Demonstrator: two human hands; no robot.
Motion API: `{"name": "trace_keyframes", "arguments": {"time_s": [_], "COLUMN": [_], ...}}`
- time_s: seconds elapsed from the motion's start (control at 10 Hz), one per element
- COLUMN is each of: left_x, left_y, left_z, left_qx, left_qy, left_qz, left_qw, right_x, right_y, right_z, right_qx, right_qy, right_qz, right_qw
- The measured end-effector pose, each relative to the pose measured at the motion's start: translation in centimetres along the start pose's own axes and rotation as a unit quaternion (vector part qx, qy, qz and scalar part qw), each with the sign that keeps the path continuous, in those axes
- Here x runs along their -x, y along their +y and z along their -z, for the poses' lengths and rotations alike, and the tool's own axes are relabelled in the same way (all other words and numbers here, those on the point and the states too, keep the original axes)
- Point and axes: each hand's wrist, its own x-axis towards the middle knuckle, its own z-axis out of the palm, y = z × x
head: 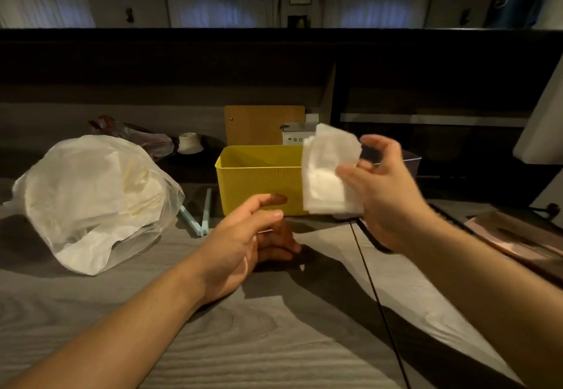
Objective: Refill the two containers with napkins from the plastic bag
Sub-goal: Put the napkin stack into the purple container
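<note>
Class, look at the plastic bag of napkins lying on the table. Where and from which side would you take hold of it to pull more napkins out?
Probably at the loose rim of the plastic bag, near its right, lower edge, coming from the right. The bag lies slumped on the table with its opening seemingly towards the yellow container, and the empty left hand hangs nearest that side; the right hand holds a stack of napkins.

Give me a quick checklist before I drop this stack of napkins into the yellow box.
1. Napkin stack held by right hand: ok.
2. Yellow container upright, mouth open: ok.
3. Room inside it: cannot tell, though what shows of the inside looks empty.
4. Stack over the opening: not ok, it is at the right end.
5. Left hand holds nothing: ok.
6. Plastic bag has more napkins: ok.
</note>
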Motion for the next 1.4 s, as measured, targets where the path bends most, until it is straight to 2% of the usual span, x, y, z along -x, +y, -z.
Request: {"name": "trace_keyframes", "arguments": {"time_s": [0.1,0.2,0.3,0.4,0.5,0.6,0.8,0.9,1.1,1.2,1.3,1.4], "left_x": [-0.3,-0.4,-0.4,-0.6,-0.9,-1.0,-0.8,-0.7,-0.8,-0.9,-1.1,-1.1], "left_y": [0.0,-0.1,-0.1,-0.2,-0.2,-0.3,0.0,0.0,0.0,-0.2,-0.4,-0.3], "left_z": [0.1,0.2,0.2,0.3,0.6,0.6,0.5,0.6,0.8,0.9,0.9,0.8], "left_qx": [-0.008,-0.015,-0.022,-0.024,-0.033,-0.032,-0.040,-0.040,-0.030,-0.026,-0.024,-0.018], "left_qy": [-0.002,-0.002,-0.006,-0.008,-0.016,-0.020,-0.023,-0.027,-0.035,-0.037,-0.040,-0.040], "left_qz": [0.001,0.009,0.015,0.012,0.019,0.022,0.031,0.031,0.027,0.028,0.028,0.028], "left_qw": [1.000,1.000,1.000,1.000,0.999,0.999,0.998,0.998,0.999,0.999,0.999,0.999], "right_x": [-5.8,-10.7,-13.7,-13.6,-14.4,-14.8,-15.3,-15.7,-15.5,-16.3,-16.9,-16.3], "right_y": [-4.0,-5.4,-5.4,-5.7,-4.7,-3.6,-2.3,-2.6,-5.0,-5.0,-4.1,-3.1], "right_z": [2.7,4.9,6.2,6.2,5.6,4.6,3.4,2.9,1.7,1.9,1.8,1.9], "right_qx": [0.121,0.231,0.477,0.604,0.631,0.664,0.758,0.780,0.798,0.809,0.767,0.770], "right_qy": [0.072,0.088,0.050,-0.033,-0.071,-0.092,-0.159,-0.182,-0.195,-0.159,-0.164,-0.216], "right_qz": [0.042,0.012,-0.033,-0.099,-0.157,-0.132,-0.177,-0.184,-0.202,-0.181,-0.173,-0.187], "right_qw": [0.989,0.969,0.877,0.790,0.756,0.730,0.607,0.569,0.534,0.537,0.596,0.571]}}
